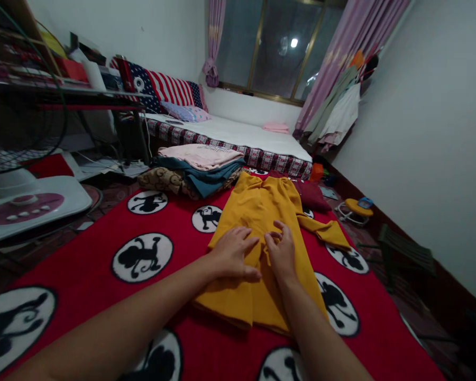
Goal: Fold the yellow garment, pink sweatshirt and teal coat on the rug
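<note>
A mustard-yellow long-sleeved garment (257,206), perhaps a dress or coat, lies spread on a red blanket (190,254) with black-and-white monkey circles. Its collar end points away from me, and one sleeve (329,232) sticks out to the right. Over the left half of the cloth rests my left hand (234,254), thumb and fingers apart. My right hand (281,251) is at the garment's middle with its fingers bent and spread. Neither hand has cloth visibly gripped between its fingers. The other sleeve does not show.
Folded clothes (202,164) in pink, teal and brown are stacked at the blanket's far left. A dark red folded cloth (311,196) lies beyond the yellow garment. Behind stands a bed (238,132). A fan base (31,203) is at left, a small stool (355,209) at right.
</note>
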### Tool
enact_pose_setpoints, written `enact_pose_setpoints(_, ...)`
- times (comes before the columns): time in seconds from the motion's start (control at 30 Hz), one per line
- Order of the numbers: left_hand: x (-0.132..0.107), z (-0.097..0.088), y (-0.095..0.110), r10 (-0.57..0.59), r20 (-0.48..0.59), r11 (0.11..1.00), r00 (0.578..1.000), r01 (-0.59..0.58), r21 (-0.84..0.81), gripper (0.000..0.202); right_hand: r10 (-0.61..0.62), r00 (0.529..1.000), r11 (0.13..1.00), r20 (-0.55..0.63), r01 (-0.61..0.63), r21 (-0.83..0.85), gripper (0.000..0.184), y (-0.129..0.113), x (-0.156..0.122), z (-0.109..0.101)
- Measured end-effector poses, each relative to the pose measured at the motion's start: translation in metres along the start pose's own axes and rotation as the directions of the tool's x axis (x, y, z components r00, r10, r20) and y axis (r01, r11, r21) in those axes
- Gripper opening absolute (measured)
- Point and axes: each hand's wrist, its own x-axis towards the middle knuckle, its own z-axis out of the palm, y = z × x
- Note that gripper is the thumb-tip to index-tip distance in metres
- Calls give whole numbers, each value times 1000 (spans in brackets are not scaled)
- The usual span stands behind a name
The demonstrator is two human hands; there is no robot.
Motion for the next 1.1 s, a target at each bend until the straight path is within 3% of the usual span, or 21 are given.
enact_pose_setpoints(0.1, -4, 9, 7, -58, -38, 996, 998, 60, 63, 61, 56, 998, 992, -23, -53, 115, 38, -2, 1, -4)
enact_pose_setpoints(0.2, -2, 10, 11, -85, -67, 996, 994, 86, 19, 35, 116, 993, 975, -17, -111, 192, 39, -3, 0, -5)
enact_pose_setpoints(0.27, 1, 8, 9, -123, -102, 989, 987, 113, -90, 27, 132, 991, 968, -15, -126, 215, 39, -4, -2, -4)
enact_pose_setpoints(0.33, 5, 4, 3, -252, -168, 935, 953, 195, -296, 28, 144, 990, 964, -12, -137, 228, 38, -4, -4, -3)
enact_pose_setpoints(0.4, 8, -2, -7, -467, -230, 771, 854, 266, -578, 26, 159, 987, 958, 4, -155, 241, 37, -5, -6, -3)
enact_pose_setpoints(0.43, 10, -5, -13, -573, -231, 642, 786, 256, -723, 24, 157, 987, 958, 16, -156, 241, 36, -5, -6, -3)
enact_pose_setpoints(0.5, 11, -9, -23, -732, -166, 326, 661, 126, -937, 21, 121, 991, 969, 54, -130, 210, 33, -5, -8, -1)
enact_pose_setpoints(0.57, 13, -13, -29, -798, -86, 87, 597, -26, -996, 22, 48, 991, 990, 128, -64, 128, 29, -6, -9, 1)
enact_pose_setpoints(0.63, 13, -16, -30, -818, -70, 3, 570, -118, -993, 25, -26, 976, 999, 217, 21, 24, 31, -7, -10, 4)
enact_pose_setpoints(0.77, 16, -20, -23, -808, -102, -7, 580, -182, -983, 29, -129, 928, 957, 349, 209, -202, 43, -11, -13, 9)
enact_pose_setpoints(0.87, 17, -21, -16, -786, -142, 46, 601, -173, -984, 26, -192, 895, 919, 402, 308, -248, 25, -13, -12, 11)
enact_pose_setpoints(0.93, 17, -21, -13, -777, -185, 109, 602, -162, -981, 24, -245, 899, 930, 363, 323, -173, 18, -13, -9, 11)
enact_pose_setpoints(1.1, 14, -17, -9, -732, -293, 272, 615, -130, -953, 30, -316, 942, 943, 116, 325, -74, 21, -8, -2, 7)
